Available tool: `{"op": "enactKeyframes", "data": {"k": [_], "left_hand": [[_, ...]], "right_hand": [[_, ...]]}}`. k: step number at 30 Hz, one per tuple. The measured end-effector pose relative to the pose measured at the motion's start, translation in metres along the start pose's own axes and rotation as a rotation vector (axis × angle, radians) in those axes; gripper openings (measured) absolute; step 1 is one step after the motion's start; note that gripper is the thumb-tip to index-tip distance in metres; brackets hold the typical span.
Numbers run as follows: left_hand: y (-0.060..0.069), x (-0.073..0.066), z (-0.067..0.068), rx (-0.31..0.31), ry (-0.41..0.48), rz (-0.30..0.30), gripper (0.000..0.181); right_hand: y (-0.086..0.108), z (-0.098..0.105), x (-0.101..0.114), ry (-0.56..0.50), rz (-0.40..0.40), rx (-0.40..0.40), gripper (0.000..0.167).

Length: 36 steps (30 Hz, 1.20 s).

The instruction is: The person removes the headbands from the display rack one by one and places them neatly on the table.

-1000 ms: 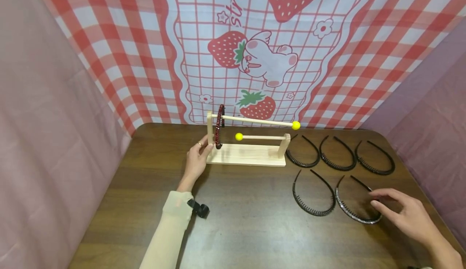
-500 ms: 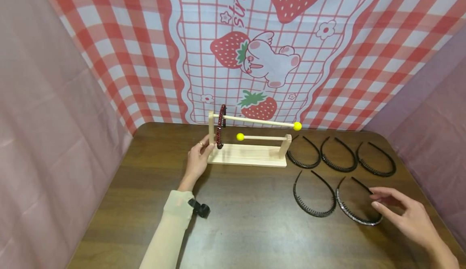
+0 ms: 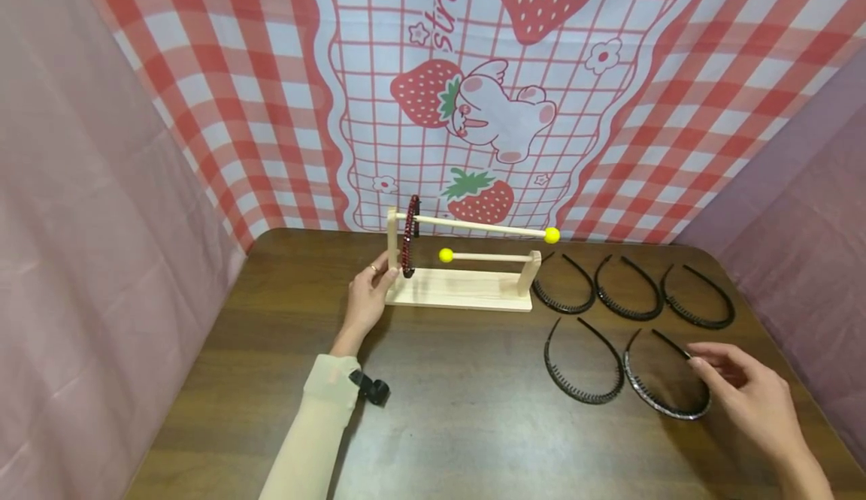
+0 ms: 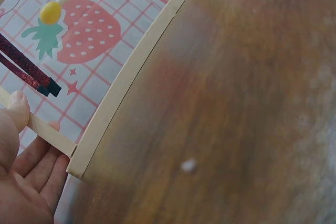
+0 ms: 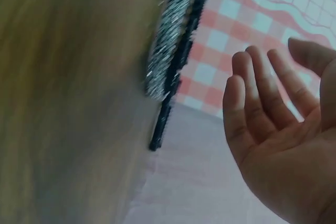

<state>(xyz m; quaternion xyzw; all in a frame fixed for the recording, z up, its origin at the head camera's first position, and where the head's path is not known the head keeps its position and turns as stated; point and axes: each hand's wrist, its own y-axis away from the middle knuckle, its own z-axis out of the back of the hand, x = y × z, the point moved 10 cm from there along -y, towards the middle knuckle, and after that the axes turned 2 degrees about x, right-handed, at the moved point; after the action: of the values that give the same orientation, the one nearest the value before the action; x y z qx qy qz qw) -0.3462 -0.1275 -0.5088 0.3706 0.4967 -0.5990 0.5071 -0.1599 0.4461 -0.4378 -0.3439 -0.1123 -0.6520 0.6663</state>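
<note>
My left hand (image 3: 367, 297) grips the left upright of a wooden two-bar stand (image 3: 467, 291), thumb on one side and fingers on the other in the left wrist view. A red glittery headband (image 3: 408, 238) hangs on the stand's upper bar, close to that upright. At the right, my right hand (image 3: 752, 393) is beside a black headband with a silver sparkly band (image 3: 652, 402) lying on the table. The right wrist view shows the hand's fingers (image 5: 262, 90) spread loosely, apart from the silver headband (image 5: 170, 38).
Several dark toothed headbands lie on the table (image 3: 460, 410), one left of the silver one (image 3: 583, 396) and others in a row behind. Yellow balls cap the stand's upper bar (image 3: 552, 235) and lower bar (image 3: 446, 256). A strawberry-print cloth (image 3: 379, 131) hangs behind.
My right hand has turned slightly and its thumb has come nearer the silver headband's right arm. The left hand, stand and headbands stay in place.
</note>
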Motion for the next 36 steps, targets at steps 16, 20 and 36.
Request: {"op": "enactKeyframes", "data": {"k": [16, 20, 36], "left_hand": [[0.001, 0.0, 0.0, 0.01, 0.007, 0.013, 0.042], [0.001, 0.0, 0.001, 0.011, 0.007, 0.011, 0.041], [-0.001, -0.002, 0.0, 0.007, 0.008, -0.012, 0.041]], "right_hand": [[-0.008, -0.016, 0.023, -0.667, -0.06, -0.023, 0.022], [-0.01, -0.019, 0.026, -0.72, -0.068, -0.026, 0.024], [-0.016, -0.042, 0.074, -0.861, -0.055, 0.016, 0.024]]}}
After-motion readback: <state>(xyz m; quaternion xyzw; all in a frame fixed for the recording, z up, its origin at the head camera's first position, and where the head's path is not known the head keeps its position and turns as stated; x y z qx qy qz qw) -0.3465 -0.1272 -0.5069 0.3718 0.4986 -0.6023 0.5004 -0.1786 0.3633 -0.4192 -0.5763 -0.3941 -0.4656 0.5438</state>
